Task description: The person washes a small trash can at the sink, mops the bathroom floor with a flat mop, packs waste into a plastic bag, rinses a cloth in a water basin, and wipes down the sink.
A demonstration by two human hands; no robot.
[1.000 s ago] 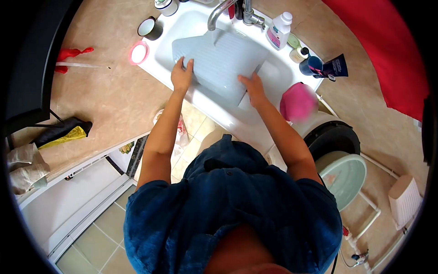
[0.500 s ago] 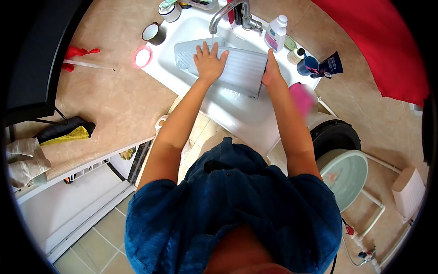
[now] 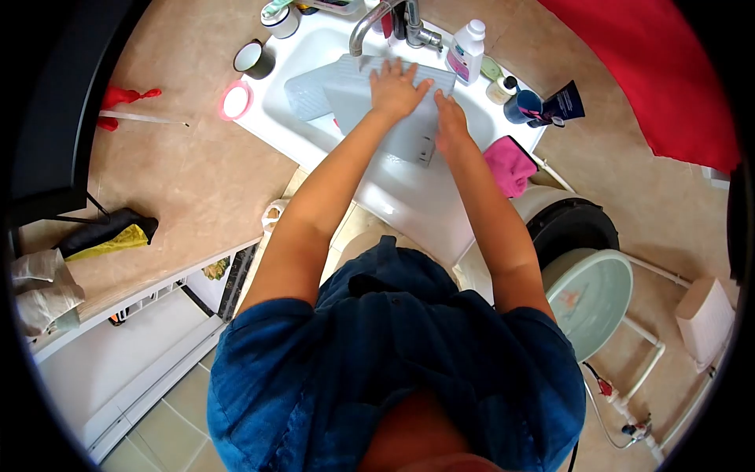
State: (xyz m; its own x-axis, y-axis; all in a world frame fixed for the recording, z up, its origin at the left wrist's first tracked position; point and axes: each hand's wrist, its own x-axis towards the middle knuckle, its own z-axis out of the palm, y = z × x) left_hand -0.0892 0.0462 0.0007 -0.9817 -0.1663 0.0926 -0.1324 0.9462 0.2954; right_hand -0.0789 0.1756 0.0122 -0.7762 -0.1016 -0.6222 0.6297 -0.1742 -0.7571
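A grey plastic panel (image 3: 354, 102) is held tilted in the white sink (image 3: 417, 200), under the tap (image 3: 368, 33). It has a smooth face, a ribbed part along the far side and a small marked patch near its lower right corner. My left hand (image 3: 397, 93) lies on the panel with its fingers spread. At the right edge, my right hand (image 3: 451, 124) grips the panel; some of its fingers are hidden. A second grey, textured plastic piece (image 3: 307, 93) rests beneath it on the left of the basin.
Around the sink rim stand a dark mug (image 3: 253, 60), a pink-rimmed dish (image 3: 235, 101), a white bottle (image 3: 465, 52), a blue cup (image 3: 522, 106) and a dark tube (image 3: 563, 104). A pink cloth (image 3: 510, 167) hangs at the right. Below sits a pale green basin (image 3: 598, 303).
The panel has turned, showing a smooth face where ribs showed before. My left hand has moved right across it, and my right hand has shifted slightly left. The view has shifted a little.
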